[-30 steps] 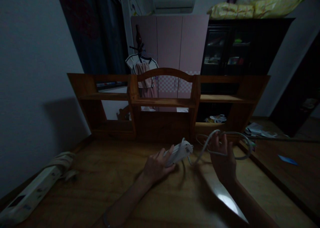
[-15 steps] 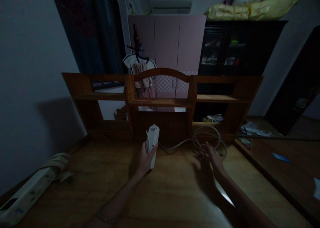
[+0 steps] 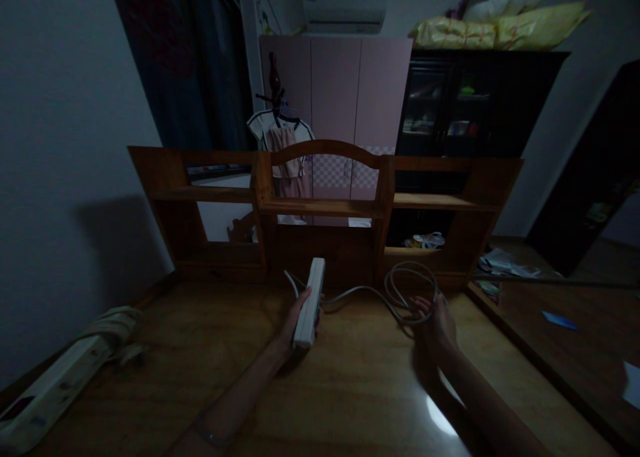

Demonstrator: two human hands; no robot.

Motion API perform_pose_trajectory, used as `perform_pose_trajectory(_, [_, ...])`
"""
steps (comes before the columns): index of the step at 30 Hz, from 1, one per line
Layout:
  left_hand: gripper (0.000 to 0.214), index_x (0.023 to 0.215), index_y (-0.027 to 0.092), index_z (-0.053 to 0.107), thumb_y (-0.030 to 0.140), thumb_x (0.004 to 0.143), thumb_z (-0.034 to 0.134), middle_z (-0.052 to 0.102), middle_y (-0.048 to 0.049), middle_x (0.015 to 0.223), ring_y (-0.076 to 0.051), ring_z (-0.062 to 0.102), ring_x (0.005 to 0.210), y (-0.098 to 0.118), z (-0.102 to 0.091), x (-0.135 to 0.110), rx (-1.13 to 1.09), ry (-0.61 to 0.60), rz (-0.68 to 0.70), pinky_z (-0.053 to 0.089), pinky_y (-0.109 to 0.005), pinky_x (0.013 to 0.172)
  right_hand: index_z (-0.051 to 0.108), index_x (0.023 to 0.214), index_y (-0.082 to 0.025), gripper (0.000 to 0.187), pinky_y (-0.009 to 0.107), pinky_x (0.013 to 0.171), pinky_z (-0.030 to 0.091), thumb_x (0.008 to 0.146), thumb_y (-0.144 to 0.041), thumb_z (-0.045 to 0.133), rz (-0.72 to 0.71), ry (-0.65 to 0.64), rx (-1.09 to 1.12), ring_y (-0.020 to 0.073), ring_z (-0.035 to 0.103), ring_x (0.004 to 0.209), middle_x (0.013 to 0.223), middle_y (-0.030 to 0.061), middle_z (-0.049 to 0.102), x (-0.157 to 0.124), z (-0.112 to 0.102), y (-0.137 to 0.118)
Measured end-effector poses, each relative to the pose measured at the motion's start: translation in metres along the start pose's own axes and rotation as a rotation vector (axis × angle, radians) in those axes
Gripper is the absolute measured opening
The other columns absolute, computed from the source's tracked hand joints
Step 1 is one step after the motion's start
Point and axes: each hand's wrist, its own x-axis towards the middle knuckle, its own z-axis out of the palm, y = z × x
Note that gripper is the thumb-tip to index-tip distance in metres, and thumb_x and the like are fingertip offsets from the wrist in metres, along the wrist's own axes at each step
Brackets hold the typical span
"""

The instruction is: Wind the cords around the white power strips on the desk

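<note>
A white power strip (image 3: 311,303) is gripped in my left hand (image 3: 293,320), turned on its narrow side above the wooden desktop. Its pale cord (image 3: 357,289) runs off to the right and ends in loose loops. My right hand (image 3: 437,320) is closed around the side of those loops, with the fingers curled at the cord. A short piece of cord also sticks out at the left of the strip. Whether the plug is within the right hand cannot be made out.
A second power strip (image 3: 55,383), its cord wound at one end, lies at the left of the desk (image 3: 320,410). A wooden shelf rack (image 3: 320,207) stands along the back edge. To the right, a lower wooden surface holds a blue card (image 3: 559,320).
My left hand has turned the power strip from its broad face onto its narrow side. My right hand has closed on the cord loops and lifted them slightly.
</note>
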Motion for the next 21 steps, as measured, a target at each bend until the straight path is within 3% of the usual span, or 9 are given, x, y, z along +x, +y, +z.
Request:
perform_pose_trajectory(3, [0.061,0.117,0.015,0.051,0.065,0.083,0.041,0.057,0.0001,0.066,-0.012,0.054,0.043,0.001,0.001,0.001,-0.141,-0.133,-0.052,0.043,-0.023,0.038,0.033,0.133,-0.019,0.077,0.044,0.096,0.044,0.07,-0.05,0.066,-0.176,0.133,-0.105,0.0261,0.05,0.116,0.13,0.0119,0.047,-0.008,0.001,-0.013])
perform_pose_trajectory(5, [0.059,0.12,0.017,0.05,0.062,0.084,0.041,0.056,0.0001,0.068,-0.012,0.054,0.044,0.003,0.003,-0.001,-0.181,-0.183,-0.043,0.044,-0.024,0.039,0.016,0.143,-0.021,0.09,0.047,0.109,0.027,0.072,-0.042,0.067,-0.451,0.153,-0.277,0.0266,0.028,0.134,0.148,0.0112,0.023,-0.022,0.01,-0.026])
perform_pose_trajectory(8, [0.056,0.12,0.019,0.051,0.061,0.085,0.04,0.057,-0.0006,0.071,-0.012,0.054,0.045,0.007,0.007,-0.007,-0.216,-0.272,-0.057,0.044,-0.023,0.04,0.017,0.146,-0.023,0.074,0.05,0.113,0.019,0.084,-0.035,0.055,-0.83,-0.05,-0.533,0.0264,0.019,0.138,0.151,0.0086,0.017,-0.051,0.028,-0.037])
perform_pose_trajectory(10, [0.054,0.114,0.019,0.055,0.061,0.085,0.04,0.059,-0.0021,0.074,-0.012,0.055,0.046,0.008,0.009,-0.011,-0.217,-0.324,-0.104,0.043,-0.023,0.039,0.023,0.145,-0.025,0.065,0.05,0.112,0.021,0.087,-0.033,0.051,-0.872,-0.278,-0.61,0.0261,0.022,0.137,0.15,0.0072,0.023,-0.071,0.039,-0.037])
perform_pose_trajectory(13, [0.051,0.102,0.015,0.062,0.059,0.083,0.044,0.063,-0.0054,0.077,-0.014,0.057,0.048,0.005,0.011,-0.015,-0.141,-0.328,-0.238,0.043,-0.024,0.04,0.023,0.145,-0.027,0.07,0.048,0.112,0.025,0.084,-0.035,0.057,-0.732,-0.611,-0.625,0.026,0.03,0.134,0.147,0.0071,0.031,-0.09,0.049,-0.027])
perform_pose_trajectory(15, [0.043,0.1,0.013,0.064,0.049,0.082,0.051,0.066,-0.0069,0.08,-0.015,0.06,0.055,0.002,0.013,-0.017,-0.085,-0.287,-0.275,0.047,-0.024,0.047,0.021,0.146,-0.027,0.076,0.047,0.108,0.03,0.081,-0.038,0.061,-0.529,-0.723,-0.513,0.0258,0.039,0.129,0.144,0.008,0.037,-0.095,0.05,-0.018])
perform_pose_trajectory(19, [0.034,0.104,0.013,0.067,0.032,0.081,0.053,0.069,-0.0079,0.098,-0.017,0.065,0.079,-0.005,0.018,-0.019,-0.046,-0.334,-0.23,0.048,-0.022,0.069,0.041,0.134,-0.027,0.061,0.039,0.089,0.049,0.081,-0.05,0.059,0.073,-0.692,-0.133,0.0231,0.059,0.107,0.127,0.0073,0.055,-0.084,0.048,-0.003])
perform_pose_trajectory(21, [0.035,0.107,0.013,0.067,0.03,0.08,0.052,0.068,-0.0077,0.103,-0.018,0.064,0.087,-0.007,0.022,-0.019,-0.029,-0.393,-0.207,0.046,-0.021,0.074,0.051,0.123,-0.025,0.054,0.032,0.075,0.054,0.076,-0.05,0.064,0.283,-0.695,-0.01,0.02,0.064,0.089,0.111,0.006,0.063,-0.077,0.046,0.002])
